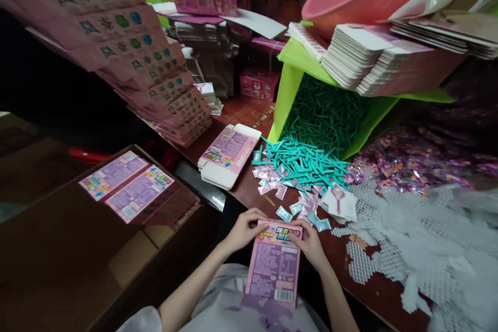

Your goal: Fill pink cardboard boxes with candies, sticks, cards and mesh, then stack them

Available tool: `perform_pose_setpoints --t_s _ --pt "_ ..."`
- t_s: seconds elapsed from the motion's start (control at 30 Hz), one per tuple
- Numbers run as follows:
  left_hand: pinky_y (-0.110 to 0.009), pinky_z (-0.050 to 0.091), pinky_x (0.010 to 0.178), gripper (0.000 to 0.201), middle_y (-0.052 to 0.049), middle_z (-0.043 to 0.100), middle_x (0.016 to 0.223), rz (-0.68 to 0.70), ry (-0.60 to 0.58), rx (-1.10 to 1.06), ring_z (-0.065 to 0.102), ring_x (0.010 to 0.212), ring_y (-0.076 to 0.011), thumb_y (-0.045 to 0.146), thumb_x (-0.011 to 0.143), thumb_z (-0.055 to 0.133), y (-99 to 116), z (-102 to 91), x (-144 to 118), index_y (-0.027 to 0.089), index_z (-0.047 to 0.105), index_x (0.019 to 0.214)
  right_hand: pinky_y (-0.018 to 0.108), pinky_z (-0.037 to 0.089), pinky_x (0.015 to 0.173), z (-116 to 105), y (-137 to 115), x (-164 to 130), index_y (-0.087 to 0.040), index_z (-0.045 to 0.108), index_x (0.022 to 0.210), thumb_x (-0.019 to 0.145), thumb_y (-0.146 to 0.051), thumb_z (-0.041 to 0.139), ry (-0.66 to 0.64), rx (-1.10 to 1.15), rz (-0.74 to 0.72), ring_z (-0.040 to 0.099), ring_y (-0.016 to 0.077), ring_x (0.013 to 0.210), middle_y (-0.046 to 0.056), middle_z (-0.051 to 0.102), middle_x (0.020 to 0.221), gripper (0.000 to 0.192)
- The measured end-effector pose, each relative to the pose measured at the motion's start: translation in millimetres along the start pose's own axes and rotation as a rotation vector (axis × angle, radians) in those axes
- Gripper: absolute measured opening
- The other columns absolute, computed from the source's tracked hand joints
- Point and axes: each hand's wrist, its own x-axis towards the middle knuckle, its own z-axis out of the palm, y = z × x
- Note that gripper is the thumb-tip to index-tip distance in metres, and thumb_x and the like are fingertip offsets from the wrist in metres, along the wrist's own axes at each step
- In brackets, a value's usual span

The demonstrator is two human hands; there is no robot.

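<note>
Holding a pink carton (274,264), left hand (244,229) and right hand (309,241) each grip closed; print unreadable.

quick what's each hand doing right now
Left hand: closed on the pink box, top left corner.
Right hand: closed on the same box, top right.

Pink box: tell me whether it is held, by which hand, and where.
Both hands hold the pink box at its far end: left hand on the far-left corner, right hand on the far-right corner.
</note>
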Motion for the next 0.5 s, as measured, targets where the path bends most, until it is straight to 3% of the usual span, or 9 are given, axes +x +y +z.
perform_pose_setpoints --t_s 0.07,0.1,0.2,0.23,0.27,0.33,0.4,0.5 --pt "-0.029 0.048 0.081 0.025 -0.006 0.065 0.099 0.087 0.045 0.228 0.061 0.091 -0.0174 0.038 0.083 0.056 6.2 -34.9 15.1 0.024 0.069 0.100 0.035 0.048 0.082 -2.3 -8.2 0.6 -0.020 0.062 0.098 0.071 -0.034 0.073 -0.010 -0.041 -0.026 0.060 0.0229 0.091 0.008 0.063 0.097 0.032" --pt "-0.031 0.046 0.087 0.027 -0.006 0.065 0.102 0.115 0.157 0.358 0.060 0.095 -0.0183 0.039 0.084 0.055 7.5 -57.6 26.7 0.025 0.067 0.103 0.035 0.048 0.083 -3.3 -12.1 0.3 -0.020 0.061 0.102 0.071 -0.034 0.073 -0.013 -0.053 -0.035 0.060 0.0234 0.092 0.008 0.062 0.099 0.036" --pt "-0.037 0.038 0.098 0.038 -0.011 0.060 0.115 0.010 0.713 0.658 0.051 0.111 -0.0243 0.042 0.086 0.048 0.0 -132.5 71.9 0.018 0.061 0.112 0.037 0.048 0.085 -3.8 -21.8 -2.3 -0.021 0.060 0.109 0.068 -0.033 0.076 -0.044 -0.068 -0.021 0.060 0.0252 0.096 0.009 0.061 0.105 0.046" --pt "-0.040 0.035 0.099 0.045 -0.015 0.056 0.121 -0.084 0.814 0.738 0.047 0.116 -0.0281 0.045 0.085 0.048 -6.3 -154.3 87.4 0.015 0.057 0.117 0.037 0.049 0.085 -3.0 -24.5 -3.3 -0.020 0.061 0.110 0.067 -0.033 0.076 -0.064 -0.064 -0.009 0.060 0.0257 0.096 0.010 0.061 0.106 0.047" --pt "-0.044 0.036 0.097 0.052 -0.019 0.052 0.123 -0.216 0.852 0.790 0.045 0.116 -0.0323 0.048 0.084 0.049 -13.9 -172.3 101.3 0.010 0.054 0.120 0.038 0.049 0.085 -2.0 -27.2 -4.2 -0.020 0.061 0.110 0.067 -0.034 0.076 -0.081 -0.057 0.004 0.060 0.0263 0.096 0.011 0.062 0.107 0.047" --pt "-0.045 0.038 0.091 0.056 -0.024 0.053 0.118 -0.401 0.762 0.800 0.047 0.110 -0.0350 0.051 0.083 0.047 -30.6 -194.3 121.4 0.005 0.057 0.114 0.040 0.050 0.085 -0.6 -33.7 -5.3 -0.019 0.062 0.108 0.066 -0.034 0.077 -0.082 -0.044 0.027 0.061 0.0277 0.096 0.012 0.063 0.108 0.047" --pt "-0.041 0.041 0.086 0.052 -0.022 0.057 0.107 -0.446 0.659 0.771 0.053 0.100 -0.0321 0.051 0.084 0.045 -45.4 -199.8 129.7 0.005 0.063 0.099 0.042 0.051 0.084 -1.1 -44.1 -5.0 -0.019 0.064 0.107 0.065 -0.034 0.077 -0.056 -0.054 0.043 0.062 0.0284 0.095 0.013 0.064 0.106 0.046" --pt "-0.034 0.041 0.082 0.048 -0.016 0.059 0.095 -0.406 0.624 0.735 0.055 0.089 -0.0260 0.051 0.084 0.044 -58.8 -190.8 126.9 0.009 0.066 0.083 0.042 0.053 0.081 -3.8 -70.7 -1.8 -0.019 0.065 0.105 0.065 -0.034 0.077 0.010 -0.096 0.002 0.064 0.0287 0.092 0.013 0.066 0.105 0.044"
